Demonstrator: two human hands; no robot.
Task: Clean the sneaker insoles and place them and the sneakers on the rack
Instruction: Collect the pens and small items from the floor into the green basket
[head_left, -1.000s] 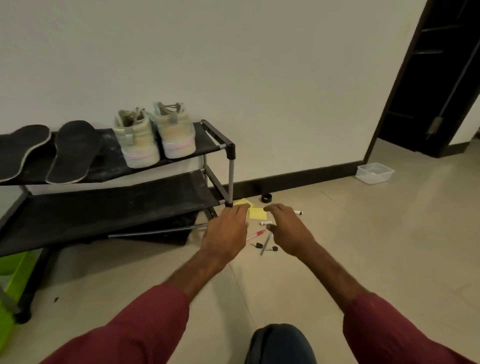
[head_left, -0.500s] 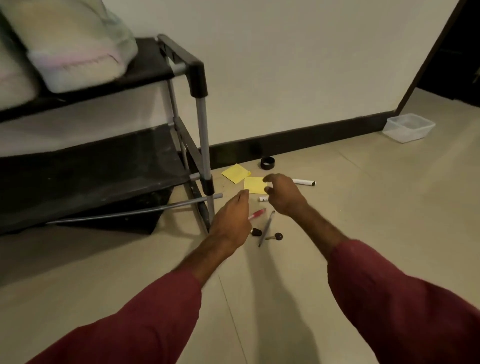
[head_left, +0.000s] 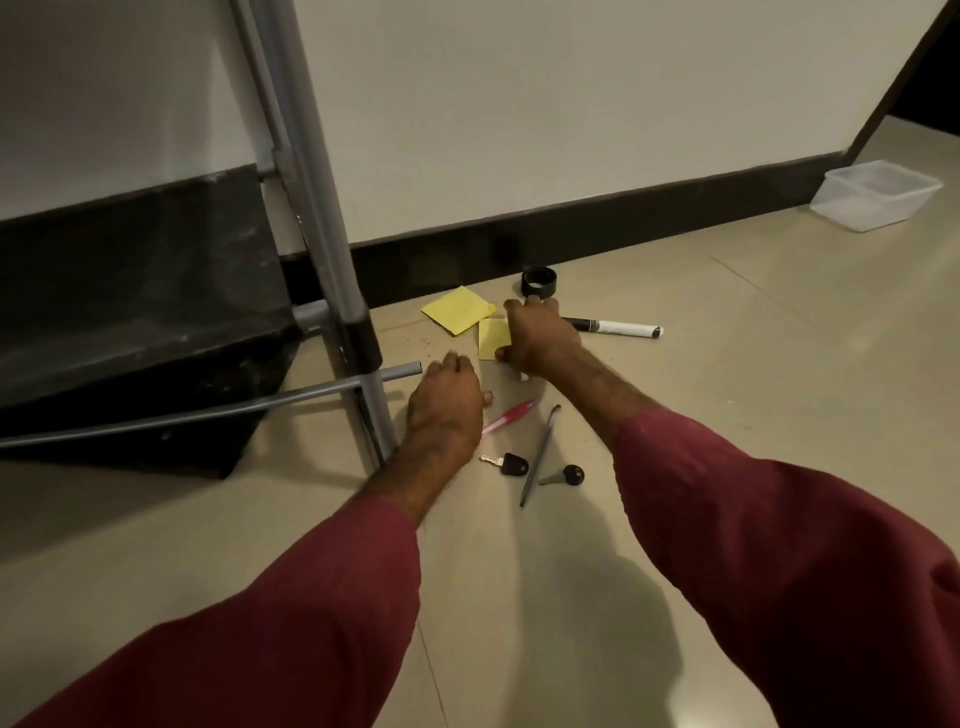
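The tiled floor carries the rack at left, its grey post standing near the wall. The left hand is just beside that post with its fingers curled under; what it holds, if anything, is hidden. The right hand arches over a yellow note, thumb touching its edge, though I cannot tell whether it grips the note. A marker, a pink pen and a key lie near.

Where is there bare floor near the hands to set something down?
Bare tile lies right of the black-and-white marker, up to the clear plastic container, and nearer than the black-headed keys, between the red sleeves. Crowded: from the grey metal rack post to the marker, with yellow sticky notes, a black tape ring, pink pen, grey pen, left hand and right hand.
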